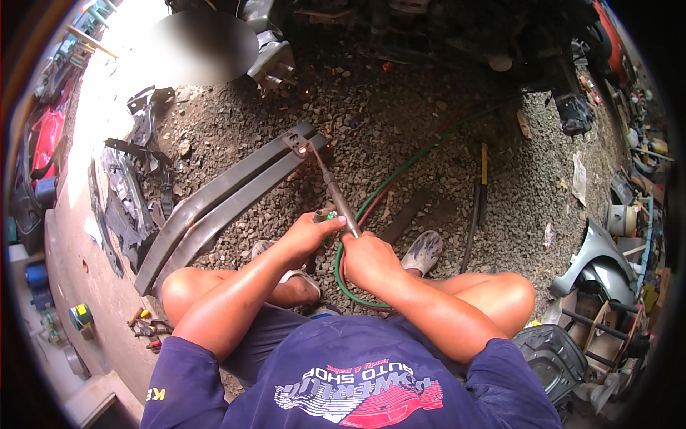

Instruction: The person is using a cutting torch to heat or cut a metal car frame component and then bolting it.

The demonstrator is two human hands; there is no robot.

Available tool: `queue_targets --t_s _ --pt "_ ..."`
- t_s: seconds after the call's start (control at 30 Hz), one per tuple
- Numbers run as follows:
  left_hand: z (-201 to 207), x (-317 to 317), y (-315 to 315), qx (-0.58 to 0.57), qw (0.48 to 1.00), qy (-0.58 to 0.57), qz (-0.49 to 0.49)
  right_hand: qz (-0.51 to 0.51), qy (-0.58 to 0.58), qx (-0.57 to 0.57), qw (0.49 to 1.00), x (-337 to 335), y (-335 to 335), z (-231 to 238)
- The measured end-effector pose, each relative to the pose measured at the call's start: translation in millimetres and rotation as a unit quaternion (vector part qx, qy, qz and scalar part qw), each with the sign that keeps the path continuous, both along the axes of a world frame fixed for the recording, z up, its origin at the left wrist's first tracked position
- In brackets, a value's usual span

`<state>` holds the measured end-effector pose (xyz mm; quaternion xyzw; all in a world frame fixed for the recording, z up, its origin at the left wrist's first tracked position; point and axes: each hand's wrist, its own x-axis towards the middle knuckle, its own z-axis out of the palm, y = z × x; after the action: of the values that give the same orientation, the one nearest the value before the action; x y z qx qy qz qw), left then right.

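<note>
Grey gravel covers most of the ground, with a strip of bare concrete along the left. Across the gravel lies a long, double-ridged grey metal beam, its far end near the middle and its near end beside the person's left knee. A pale grey curved panel sits well apart on the right. A green hose loops over the stones and round the hands. A slim metal torch slants between the hands and the beam's far end. The right hand is clamped round its rear part. The left hand's fingers are curled, thumb at the torch beside a small green knob; whether they grip it I cannot tell. Near the torch's tip, an orange spot glows on the beam
</note>
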<state>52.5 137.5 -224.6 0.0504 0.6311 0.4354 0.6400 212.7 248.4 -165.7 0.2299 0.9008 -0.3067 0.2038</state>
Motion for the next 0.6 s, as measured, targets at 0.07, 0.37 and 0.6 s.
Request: queue_targets --t_s 0.07,0.37,0.6 --pt "2 -1 0 -0.004 1.0 0.001 -0.002 -0.002 0.002 0.0 1.0 -1 0 -1" --pt "6 -3 -1 -0.005 1.0 -0.01 0.013 0.002 -0.013 -0.003 1.0 -4 0 -2" --pt "4 -5 -2 0.013 1.0 -0.016 0.022 -0.017 -0.011 -0.004 1.0 -5 2 -12"
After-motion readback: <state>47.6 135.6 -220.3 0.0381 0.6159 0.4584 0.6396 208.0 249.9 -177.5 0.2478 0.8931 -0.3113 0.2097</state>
